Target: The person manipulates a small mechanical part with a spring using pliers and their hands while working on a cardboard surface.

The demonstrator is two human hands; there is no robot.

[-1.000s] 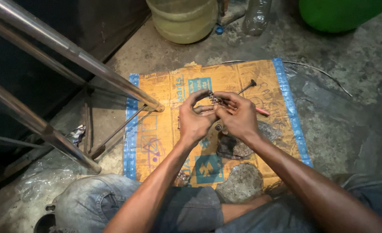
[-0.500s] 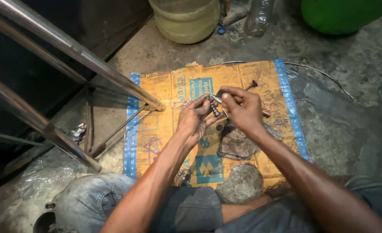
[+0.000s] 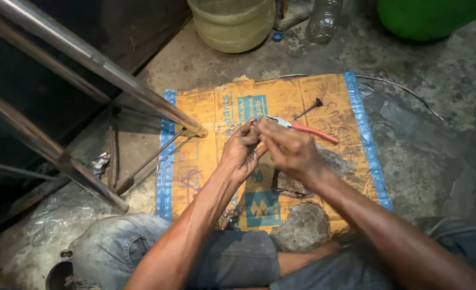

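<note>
Over the orange cardboard (image 3: 205, 134), I see my left hand (image 3: 241, 153) and right hand (image 3: 289, 150) pressed together, grip hidden, now lowered beside the red-handled pliers (image 3: 305, 128).

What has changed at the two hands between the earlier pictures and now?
The left hand and right hand have closed together over the small part they work on, so it is now mostly hidden. The red-handled pliers, the bolt and the cardboard sheet stayed where they were.
</note>
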